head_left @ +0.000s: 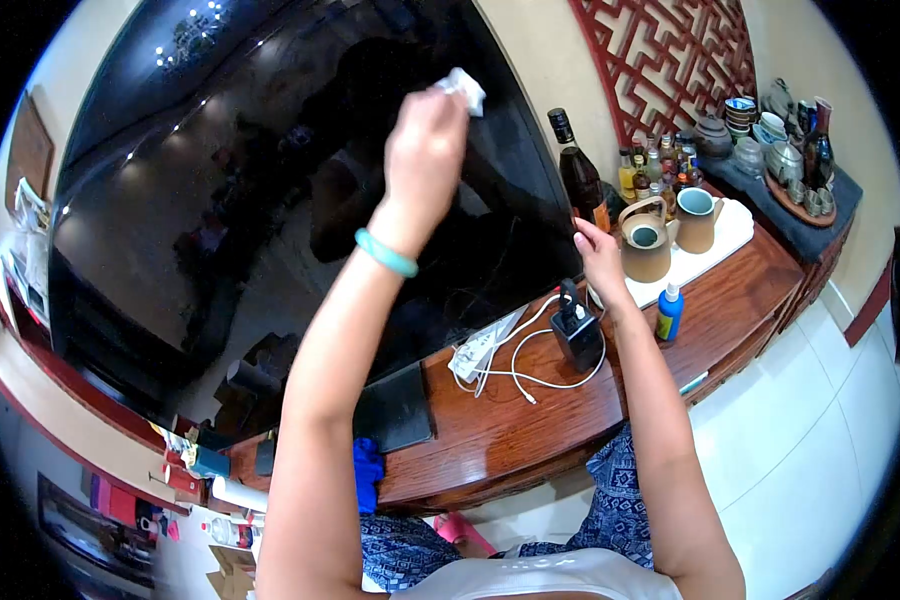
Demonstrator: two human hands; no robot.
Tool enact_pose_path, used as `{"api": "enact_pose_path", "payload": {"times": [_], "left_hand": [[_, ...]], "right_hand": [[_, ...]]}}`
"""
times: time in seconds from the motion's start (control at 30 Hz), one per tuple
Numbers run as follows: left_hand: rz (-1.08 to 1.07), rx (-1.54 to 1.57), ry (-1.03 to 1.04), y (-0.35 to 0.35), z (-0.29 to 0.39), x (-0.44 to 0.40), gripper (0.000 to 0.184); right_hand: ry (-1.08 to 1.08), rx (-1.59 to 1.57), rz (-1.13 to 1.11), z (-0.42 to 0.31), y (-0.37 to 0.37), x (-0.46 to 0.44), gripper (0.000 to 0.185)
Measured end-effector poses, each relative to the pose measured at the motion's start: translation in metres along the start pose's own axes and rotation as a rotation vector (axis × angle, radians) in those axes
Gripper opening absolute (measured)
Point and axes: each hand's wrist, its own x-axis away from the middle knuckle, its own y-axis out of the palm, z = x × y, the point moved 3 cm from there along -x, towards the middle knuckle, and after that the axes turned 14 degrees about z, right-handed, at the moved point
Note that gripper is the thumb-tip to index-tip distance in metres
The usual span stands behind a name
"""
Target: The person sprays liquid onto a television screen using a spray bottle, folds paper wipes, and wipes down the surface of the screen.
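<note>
A large black television screen fills the left and middle of the head view, its glossy surface reflecting lights and the room. High on its right part, my left hand, with a pale green bangle at the wrist, is closed on a crumpled white tissue against the glass. The hand is slightly blurred. My right hand grips the television's right edge with its fingertips, beside a dark liquor bottle. Just below that hand are a black plug adapter and a blue spray bottle.
On the reddish wooden cabinet lie a white power strip with cables, a black flat box and a blue cloth. A white tray holds a brown teapot and brown pitcher. Several small bottles stand behind.
</note>
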Motion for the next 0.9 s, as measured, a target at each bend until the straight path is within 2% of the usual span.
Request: {"api": "enact_pose_path", "payload": {"times": [0.03,0.07,0.1,0.2,0.27,0.3,0.33,0.37,0.4,0.53,0.6,0.67,0.7,0.73,0.77,0.8,0.9], "left_hand": [[-0.073,0.056,0.016,0.005,0.016,0.024,0.027],[-0.147,0.085,0.118,0.011,0.035,0.05,0.026],[-0.269,0.246,0.035,0.008,0.052,0.066,0.026],[-0.414,0.213,0.369,0.005,0.06,0.09,0.023],[-0.375,0.296,0.288,0.009,0.042,0.072,0.022],[-0.352,0.335,0.06,0.01,0.025,0.048,0.024],[-0.272,0.195,-0.012,0.006,0.01,0.02,0.023],[-0.099,0.053,0.145,0.007,-0.01,-0.006,0.022],[0.016,-0.027,0.112,0.003,-0.025,-0.033,0.022],[0.065,-0.084,0.087,0.014,-0.021,-0.041,0.024],[-0.092,0.053,0.019,0.017,0.01,-0.009,0.022],[-0.276,0.128,0.085,0.024,0.046,0.051,0.02],[-0.368,0.31,-0.008,0.021,0.063,0.072,0.022],[-0.38,0.352,0.051,0.02,0.077,0.097,0.025],[-0.409,0.26,0.273,0.018,0.087,0.115,0.03],[-0.44,0.233,0.392,0.015,0.086,0.113,0.034],[-0.483,0.308,0.368,0.017,0.067,0.094,0.024]], "right_hand": [[0.014,0.013,-0.008,-0.005,0.0,0.001,0.03],[0.028,0.026,-0.016,-0.008,-0.001,0.001,0.03],[0.0,-0.004,-0.004,0.012,0.002,-0.003,0.03],[0.046,0.007,-0.007,-0.002,0.001,0.0,0.03],[0.021,0.007,-0.008,0.009,0.002,-0.003,0.03],[-0.019,0.014,-0.005,0.018,0.004,-0.004,0.03],[-0.056,0.022,-0.001,0.022,0.004,-0.005,0.03],[-0.04,0.019,-0.003,0.016,0.003,-0.005,0.03],[-0.036,0.019,-0.003,0.013,0.002,-0.003,0.03],[-0.007,-0.004,-0.009,0.008,0.001,-0.002,0.03],[-0.015,-0.014,-0.001,0.004,0.0,-0.001,0.03],[-0.005,0.037,-0.013,0.002,0.0,0.0,0.03],[-0.002,0.009,-0.015,0.004,0.002,0.0,0.03],[-0.007,0.005,-0.014,0.001,0.002,0.0,0.03],[0.006,0.024,-0.006,-0.004,0.002,0.001,0.03],[0.019,0.044,0.004,-0.006,0.0,0.002,0.03],[-0.009,0.031,0.006,0.003,0.002,0.002,0.03]]}}
